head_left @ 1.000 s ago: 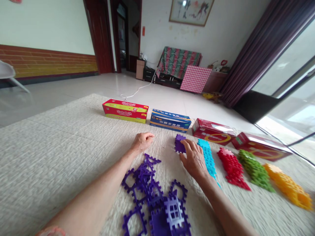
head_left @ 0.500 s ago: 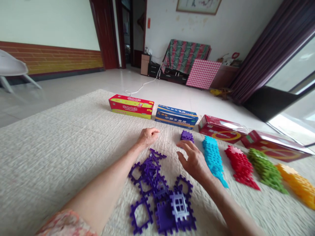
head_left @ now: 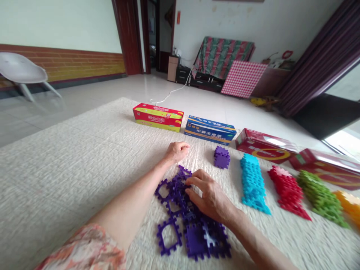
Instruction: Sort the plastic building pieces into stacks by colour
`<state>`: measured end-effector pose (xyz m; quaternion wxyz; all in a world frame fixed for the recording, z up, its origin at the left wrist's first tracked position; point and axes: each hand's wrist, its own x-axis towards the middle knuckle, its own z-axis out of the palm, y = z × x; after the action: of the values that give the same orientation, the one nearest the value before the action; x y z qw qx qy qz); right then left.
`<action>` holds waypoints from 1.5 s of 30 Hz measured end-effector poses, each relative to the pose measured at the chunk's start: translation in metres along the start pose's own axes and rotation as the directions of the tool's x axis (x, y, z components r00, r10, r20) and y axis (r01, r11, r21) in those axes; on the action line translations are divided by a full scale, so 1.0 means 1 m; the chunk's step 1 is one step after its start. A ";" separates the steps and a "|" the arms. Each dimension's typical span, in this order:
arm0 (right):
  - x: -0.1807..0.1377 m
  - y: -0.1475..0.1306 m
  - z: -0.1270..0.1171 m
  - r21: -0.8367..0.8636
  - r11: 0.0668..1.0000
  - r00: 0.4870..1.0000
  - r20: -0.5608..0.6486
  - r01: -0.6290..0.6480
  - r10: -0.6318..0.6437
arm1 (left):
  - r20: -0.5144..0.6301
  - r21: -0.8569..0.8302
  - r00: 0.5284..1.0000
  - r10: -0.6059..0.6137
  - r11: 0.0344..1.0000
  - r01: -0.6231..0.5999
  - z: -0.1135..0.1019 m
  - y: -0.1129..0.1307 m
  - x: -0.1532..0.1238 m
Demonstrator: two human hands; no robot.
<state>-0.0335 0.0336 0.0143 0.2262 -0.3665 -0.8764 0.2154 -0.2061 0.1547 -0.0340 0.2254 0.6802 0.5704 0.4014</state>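
My right hand [head_left: 206, 195] lies over a loose heap of purple square tiles [head_left: 182, 213] on the cream mat, its fingers curled down onto the top pieces; whether it grips one is hidden. My left hand [head_left: 176, 150] rests on the mat just beyond the heap, fingers loosely curled, nothing visible in it. A small stack of purple tiles [head_left: 221, 156] stands apart, up and right of both hands. To its right lie rows of cyan tiles [head_left: 252, 179], red tiles [head_left: 287, 190], green tiles [head_left: 320, 197] and orange tiles [head_left: 348, 204].
Behind the rows stand a red and yellow box [head_left: 158, 117], a blue box [head_left: 210, 129] and two red boxes [head_left: 264, 145]. The cream mat [head_left: 70, 161] lies on a tiled floor. A white chair [head_left: 24, 73] stands far left, a covered sofa at the back wall.
My right hand left the small purple stack and came back down and left onto the loose purple heap. The left hand stayed put. The view tilted down and left.
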 end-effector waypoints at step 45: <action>-0.008 0.080 -0.053 -0.578 0.791 0.945 -0.327 -0.200 0.000 | 0.021 -0.019 0.999 -0.037 0.999 0.037 -0.002 0.002 -0.001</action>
<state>0.0443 0.0899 0.0114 0.2203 -0.4950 -0.8314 -0.1234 -0.2065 0.1528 -0.0322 0.2450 0.6714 0.5766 0.3958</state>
